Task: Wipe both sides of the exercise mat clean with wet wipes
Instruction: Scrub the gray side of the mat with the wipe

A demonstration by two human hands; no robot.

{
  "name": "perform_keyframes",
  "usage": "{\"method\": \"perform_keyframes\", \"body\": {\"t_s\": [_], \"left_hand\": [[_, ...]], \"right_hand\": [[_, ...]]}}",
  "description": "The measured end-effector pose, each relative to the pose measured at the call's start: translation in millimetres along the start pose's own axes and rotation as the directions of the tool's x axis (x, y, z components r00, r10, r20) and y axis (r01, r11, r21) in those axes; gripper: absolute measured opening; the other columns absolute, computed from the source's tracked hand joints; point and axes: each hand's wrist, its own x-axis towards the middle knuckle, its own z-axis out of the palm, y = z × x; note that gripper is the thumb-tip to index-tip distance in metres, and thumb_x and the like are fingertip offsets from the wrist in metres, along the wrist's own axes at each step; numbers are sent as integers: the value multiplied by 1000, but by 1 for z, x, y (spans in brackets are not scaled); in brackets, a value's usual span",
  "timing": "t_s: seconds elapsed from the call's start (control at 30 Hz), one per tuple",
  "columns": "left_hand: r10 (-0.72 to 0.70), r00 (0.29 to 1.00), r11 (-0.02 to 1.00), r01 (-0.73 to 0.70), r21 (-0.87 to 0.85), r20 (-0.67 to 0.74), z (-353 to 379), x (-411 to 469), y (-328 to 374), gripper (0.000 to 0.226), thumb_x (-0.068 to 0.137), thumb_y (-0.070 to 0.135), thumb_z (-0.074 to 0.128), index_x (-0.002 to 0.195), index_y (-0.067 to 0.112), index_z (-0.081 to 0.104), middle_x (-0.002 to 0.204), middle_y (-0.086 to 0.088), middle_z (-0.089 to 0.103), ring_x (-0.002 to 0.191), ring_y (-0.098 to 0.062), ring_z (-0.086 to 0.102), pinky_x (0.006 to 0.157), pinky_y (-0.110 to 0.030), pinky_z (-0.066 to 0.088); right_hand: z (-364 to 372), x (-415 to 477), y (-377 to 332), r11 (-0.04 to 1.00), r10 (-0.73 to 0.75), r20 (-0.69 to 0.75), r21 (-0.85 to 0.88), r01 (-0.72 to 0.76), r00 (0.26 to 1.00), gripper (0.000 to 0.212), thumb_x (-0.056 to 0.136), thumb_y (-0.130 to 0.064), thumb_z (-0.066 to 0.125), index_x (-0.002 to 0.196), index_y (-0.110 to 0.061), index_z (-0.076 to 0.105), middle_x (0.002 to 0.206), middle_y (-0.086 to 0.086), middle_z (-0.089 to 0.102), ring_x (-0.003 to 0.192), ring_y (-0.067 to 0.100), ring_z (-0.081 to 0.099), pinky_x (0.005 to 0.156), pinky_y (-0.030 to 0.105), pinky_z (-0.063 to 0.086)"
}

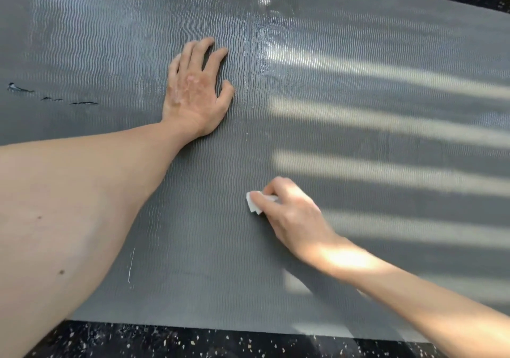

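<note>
Grey ribbed foam fills nearly all we see: the mat (358, 40) lies flat on a black speckled floor (193, 341), which shows along its near edge and past its far right corner. We press our left hand (194, 90) palm down on the mat near the middle, fingers straight and spread, holding nothing. Our right hand (292, 214) sits nearer to us and to the right of the left, well apart from it, its fingers curled over a folded white wipe (252, 204). The wipe is pinched under the fingertips and pressed to the mat, with only its left end poking out beyond the knuckles; the rest is hidden beneath the hand. A glossy wet streak (265, 54) runs across the ribs just right of the left hand, far beyond the wipe. Pale bars of sunlight (386, 115) cross the right half of the mat and our right forearm. Near the left edge the mat has a few short dark tears (82, 103).
</note>
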Motion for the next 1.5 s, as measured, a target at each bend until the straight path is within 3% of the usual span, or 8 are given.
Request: {"method": "perform_keyframes", "body": {"t_s": [0.3, 0.53, 0.67, 0.83, 1.03, 1.17, 1.33, 1.5], "left_hand": [[4, 999, 999, -6, 44, 37, -7, -4, 5, 58, 93, 38, 36, 146, 14, 40, 153, -10, 34, 143, -28, 27, 118, -45, 20], [-58, 992, 991, 44, 125, 114, -2, -9, 12, 56, 105, 33, 25, 157, 14, 16, 165, -8, 9, 152, -27, 5, 122, -42, 3], [-92, 987, 992, 80, 96, 132, -2, -35, 21, 55, 106, 31, 25, 157, 14, 15, 166, -7, 6, 152, -26, 2, 122, -40, 2], [-49, 987, 993, 33, 110, 153, -2, -123, 34, 56, 105, 32, 28, 156, 13, 19, 165, -9, 12, 151, -30, 10, 121, -45, 9], [-57, 988, 993, 41, 110, 140, 0, -185, 47, 62, 98, 37, 20, 153, 11, 30, 161, -12, 24, 148, -33, 22, 118, -48, 19], [-61, 989, 993, 48, 105, 131, -3, -183, 50, 64, 97, 39, 18, 153, 10, 32, 161, -12, 25, 148, -33, 22, 118, -48, 19], [-61, 989, 994, 49, 93, 132, -4, -183, 51, 66, 96, 41, 17, 152, 10, 32, 161, -11, 24, 149, -32, 20, 119, -47, 18], [-58, 992, 995, 49, 85, 111, -4, -183, 50, 64, 98, 40, 19, 153, 11, 30, 162, -10, 22, 150, -30, 18, 120, -46, 15]], "right_hand": [[9, -12, -10, 997, -67, -21, -46, 66, 998, 15, 100, -17, 43, 103, -18, 58, 102, 3, 48, 86, 23, 47, 74, 39, 40], [34, -58, -32, 956, -286, 4, -73, 286, 958, 18, 91, -9, 37, 88, -12, 54, 81, -1, 29, 71, 13, 26, 48, 30, 33], [24, -37, -14, 998, -55, -153, -10, 54, 987, 18, 84, -2, 58, 86, -20, 56, 83, 4, 42, 71, 18, 38, 53, 29, 32], [46, -97, -46, 971, -239, 87, 53, 235, 967, 5, 89, -9, 50, 88, -14, 51, 84, 0, 36, 71, 16, 36, 50, 27, 29], [50, -82, -48, 995, -87, -83, 43, 91, 993, 24, 70, 6, 74, 83, -7, 59, 78, 6, 43, 66, 16, 36, 45, 29, 38], [66, -109, -53, 959, -280, 125, -13, 283, 952, 21, 75, 9, 63, 88, -5, 54, 82, 6, 41, 68, 17, 35, 46, 32, 31], [61, -110, -52, 968, -241, -55, 58, 244, 969, 23, 95, -1, 43, 115, 0, 55, 107, 15, 46, 82, 19, 33, 67, 34, 32], [60, -126, -54, 978, -209, 80, 28, 208, 975, 8, 88, -6, 54, 85, -11, 48, 84, 4, 40, 71, 18, 38, 53, 30, 35]]}}
